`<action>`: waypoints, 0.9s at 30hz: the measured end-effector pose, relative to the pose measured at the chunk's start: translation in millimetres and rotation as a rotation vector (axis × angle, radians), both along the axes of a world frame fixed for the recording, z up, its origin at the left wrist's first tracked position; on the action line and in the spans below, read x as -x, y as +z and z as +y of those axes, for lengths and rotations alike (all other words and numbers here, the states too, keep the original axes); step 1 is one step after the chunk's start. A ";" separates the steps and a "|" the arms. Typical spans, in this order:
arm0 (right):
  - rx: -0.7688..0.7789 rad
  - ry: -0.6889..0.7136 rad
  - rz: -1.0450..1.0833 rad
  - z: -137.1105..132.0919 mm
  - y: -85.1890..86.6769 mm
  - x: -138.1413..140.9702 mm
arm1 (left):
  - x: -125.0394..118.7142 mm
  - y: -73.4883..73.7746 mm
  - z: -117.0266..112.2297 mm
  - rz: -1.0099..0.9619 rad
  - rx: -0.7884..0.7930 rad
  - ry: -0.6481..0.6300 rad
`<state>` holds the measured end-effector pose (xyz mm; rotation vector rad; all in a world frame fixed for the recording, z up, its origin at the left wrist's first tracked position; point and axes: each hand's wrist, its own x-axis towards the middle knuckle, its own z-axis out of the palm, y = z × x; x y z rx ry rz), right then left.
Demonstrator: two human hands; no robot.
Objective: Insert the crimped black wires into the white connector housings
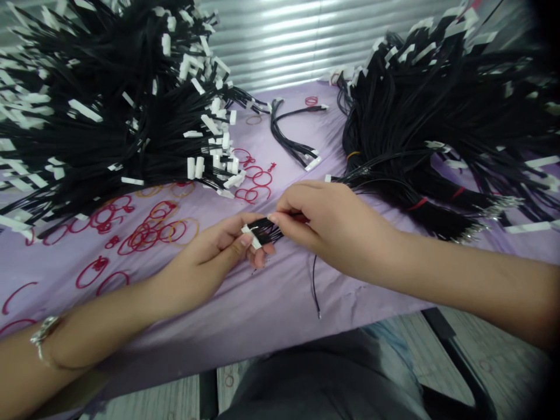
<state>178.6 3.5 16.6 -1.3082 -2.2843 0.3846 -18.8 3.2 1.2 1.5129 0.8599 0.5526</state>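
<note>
Between thumb and fingers, my left hand (223, 245) grips a white plastic connector (252, 236) with a row of black wires running out of it to the right. My right hand (332, 224) is closed in a pinch around those black wires (268, 228), just right of the connector. What its fingertips hold exactly is partly hidden by the hand. One loose black wire (315, 286) hangs below my right hand, its metal-tipped end on the purple cloth.
A big heap of black cables (109, 128) with white connectors fills the left. Wire bundles (415, 128) with bare metal terminals lie at the right. Red rubber bands (149, 230) are scattered on the purple cloth (262, 309). A small wire harness (284, 137) lies at the back.
</note>
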 end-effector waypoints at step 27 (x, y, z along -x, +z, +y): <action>-0.101 0.033 -0.077 -4.1 1.2 0.3 | -1.3 -0.4 -3.3 0.067 -0.085 0.030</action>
